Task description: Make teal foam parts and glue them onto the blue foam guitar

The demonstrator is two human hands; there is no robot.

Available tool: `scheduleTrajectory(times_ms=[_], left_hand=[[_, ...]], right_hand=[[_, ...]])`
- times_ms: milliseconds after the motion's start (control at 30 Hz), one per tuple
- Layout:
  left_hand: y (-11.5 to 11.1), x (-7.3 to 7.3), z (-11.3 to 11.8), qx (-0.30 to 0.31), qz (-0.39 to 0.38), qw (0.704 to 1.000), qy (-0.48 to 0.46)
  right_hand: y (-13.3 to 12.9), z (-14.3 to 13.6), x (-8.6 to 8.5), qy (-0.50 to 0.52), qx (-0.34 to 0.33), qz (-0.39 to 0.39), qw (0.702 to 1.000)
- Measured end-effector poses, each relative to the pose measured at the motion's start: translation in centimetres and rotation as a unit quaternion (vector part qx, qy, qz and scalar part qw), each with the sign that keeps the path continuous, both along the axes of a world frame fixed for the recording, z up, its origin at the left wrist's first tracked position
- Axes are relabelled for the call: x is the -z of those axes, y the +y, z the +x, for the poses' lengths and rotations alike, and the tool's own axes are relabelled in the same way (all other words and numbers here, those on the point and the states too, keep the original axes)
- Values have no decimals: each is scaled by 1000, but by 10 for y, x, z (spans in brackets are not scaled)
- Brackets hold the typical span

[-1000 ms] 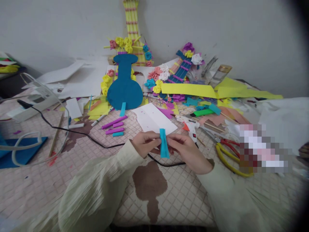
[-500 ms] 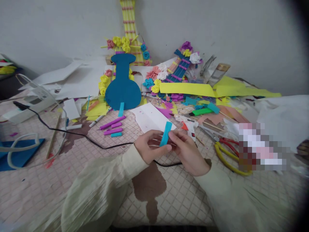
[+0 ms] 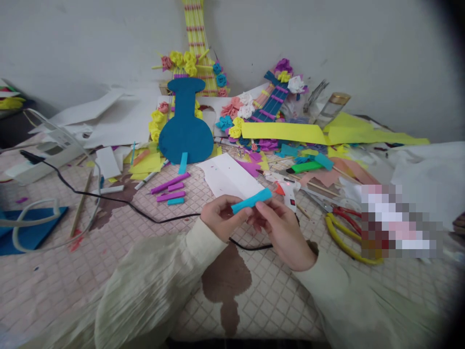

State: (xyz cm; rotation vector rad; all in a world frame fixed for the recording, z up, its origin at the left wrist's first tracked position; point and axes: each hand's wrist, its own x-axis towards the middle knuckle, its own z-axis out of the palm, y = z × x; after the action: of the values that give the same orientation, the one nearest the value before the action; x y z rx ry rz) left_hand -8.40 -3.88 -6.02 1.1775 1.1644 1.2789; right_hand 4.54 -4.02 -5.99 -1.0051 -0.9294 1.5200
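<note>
A light blue paper strip (image 3: pixel 251 200) is held between my two hands, slanting up to the right. My left hand (image 3: pixel 221 218) pinches its lower left end, thumb in front. The fingertips of my right hand (image 3: pixel 286 232) grip it near the right end. Just beyond lies a white paper sheet (image 3: pixel 232 177). To the left on the table are purple rolled pieces (image 3: pixel 170 183) and a small light blue piece (image 3: pixel 176 201). A dark blue guitar-shaped cutout (image 3: pixel 186 131) stands behind them, with a light blue strip at its bottom edge.
At the right are a glue gun (image 3: pixel 288 189), yellow-handled pliers (image 3: pixel 336 237), a green cutter (image 3: pixel 304 167) and a glass jar (image 3: pixel 332 107). Flower-decorated paper guitars (image 3: pixel 198 34) lean at the back. A black cable (image 3: pixel 156 222) runs behind and under my hands. A power strip (image 3: pixel 32 167) sits left.
The light blue strip has turned from nearly upright to a shallow slant. My fingers have shifted along it, and the view has moved slightly.
</note>
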Motion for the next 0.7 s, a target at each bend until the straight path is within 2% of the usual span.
scheduleTrajectory(times_ms=[233, 433, 567, 700], left_hand=[[-1, -6, -2, 6, -23, 999, -24], [-3, -11, -3, 44, -26, 998, -40], [-3, -11, -4, 59, -10, 997, -56], [-1, -8, -4, 48, 6, 998, -44]], right_hand=[[0, 4, -2, -11, -28, 13, 999], [0, 6, -4, -21, -28, 19, 999], [0, 5, -4, -8, -34, 25, 999], [-1, 5, -5, -1, -29, 26, 999]])
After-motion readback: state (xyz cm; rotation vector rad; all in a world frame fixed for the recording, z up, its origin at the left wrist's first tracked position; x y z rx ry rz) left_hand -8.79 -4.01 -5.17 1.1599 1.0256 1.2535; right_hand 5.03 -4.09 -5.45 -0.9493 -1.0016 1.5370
